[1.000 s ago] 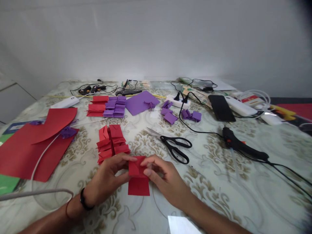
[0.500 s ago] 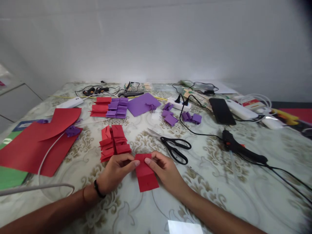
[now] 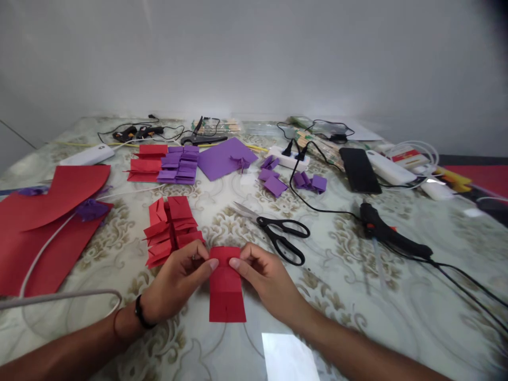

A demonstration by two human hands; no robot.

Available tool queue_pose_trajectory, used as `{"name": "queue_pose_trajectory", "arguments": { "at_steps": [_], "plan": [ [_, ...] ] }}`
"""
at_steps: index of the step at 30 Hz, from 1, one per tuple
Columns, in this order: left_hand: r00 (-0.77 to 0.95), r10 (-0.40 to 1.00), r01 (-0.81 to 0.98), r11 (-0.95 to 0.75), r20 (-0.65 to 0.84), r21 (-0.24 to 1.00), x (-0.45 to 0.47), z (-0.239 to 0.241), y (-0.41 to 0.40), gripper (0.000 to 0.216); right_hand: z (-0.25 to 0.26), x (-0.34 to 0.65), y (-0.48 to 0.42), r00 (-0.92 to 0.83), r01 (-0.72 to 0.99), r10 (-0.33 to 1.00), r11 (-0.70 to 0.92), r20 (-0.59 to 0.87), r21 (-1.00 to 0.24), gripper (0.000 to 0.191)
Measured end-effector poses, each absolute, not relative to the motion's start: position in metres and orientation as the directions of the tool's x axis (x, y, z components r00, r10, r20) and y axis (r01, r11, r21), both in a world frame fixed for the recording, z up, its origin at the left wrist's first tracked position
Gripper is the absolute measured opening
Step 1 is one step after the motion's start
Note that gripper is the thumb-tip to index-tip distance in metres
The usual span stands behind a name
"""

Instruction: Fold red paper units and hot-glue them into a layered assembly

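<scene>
A folded strip of red paper (image 3: 227,296), creased across its middle, is held between both hands near the table's front. My left hand (image 3: 178,280) pinches its upper left edge between thumb and fingers. On the upper right edge, my right hand (image 3: 262,270) grips it the same way. Just beyond my left hand lie several folded red paper pieces (image 3: 161,227) in two columns. Black-handled scissors (image 3: 281,227) rest beyond my right hand, blades pointing away to the left. My fingertips behind the strip are hidden.
Red sheets (image 3: 47,248) lie at left with a white cable across them. Folded purple pieces (image 3: 178,164) and a purple sheet (image 3: 224,156) sit farther back. A glue gun (image 3: 392,235), a phone (image 3: 359,169) and a power strip (image 3: 289,159) with cords occupy the right side.
The red strip now hangs straighter and more of its length shows. Both hands still pinch its upper edges. The whole view has shifted slightly.
</scene>
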State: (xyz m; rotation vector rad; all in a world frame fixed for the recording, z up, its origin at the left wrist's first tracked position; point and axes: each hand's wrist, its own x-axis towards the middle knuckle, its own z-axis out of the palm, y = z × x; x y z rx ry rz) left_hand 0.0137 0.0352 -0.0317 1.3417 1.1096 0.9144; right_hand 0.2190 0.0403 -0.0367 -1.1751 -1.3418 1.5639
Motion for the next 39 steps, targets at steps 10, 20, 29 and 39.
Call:
{"name": "queue_pose_trajectory", "arguments": {
  "at_steps": [10, 20, 29, 39],
  "plan": [
    [0.267, 0.953, 0.146, 0.105, -0.141, 0.984, 0.0174, -0.0277, 0.0359, 0.026, -0.0411, 0.2202, 0.0391, -0.291, 0.039, 0.938, -0.185, -0.188, -0.982, 0.040],
    [0.312, 0.928, 0.066, 0.193, -0.204, 0.979, 0.0145, -0.0284, 0.0338, 0.029, -0.0383, 0.2199, 0.0393, -0.392, -0.116, 0.899, -0.258, -0.195, -0.959, 0.035],
    [0.262, 0.960, 0.170, 0.052, -0.096, 0.984, 0.0154, -0.0250, 0.0334, 0.030, -0.0371, 0.2204, 0.0389, -0.324, -0.055, 0.927, -0.216, -0.187, -0.975, 0.042],
    [0.286, 0.954, 0.122, 0.052, -0.086, 0.991, 0.0144, -0.0287, 0.0320, 0.026, -0.0324, 0.2192, 0.0399, -0.318, -0.162, 0.931, -0.241, -0.181, -0.957, 0.040]
  ]
}}
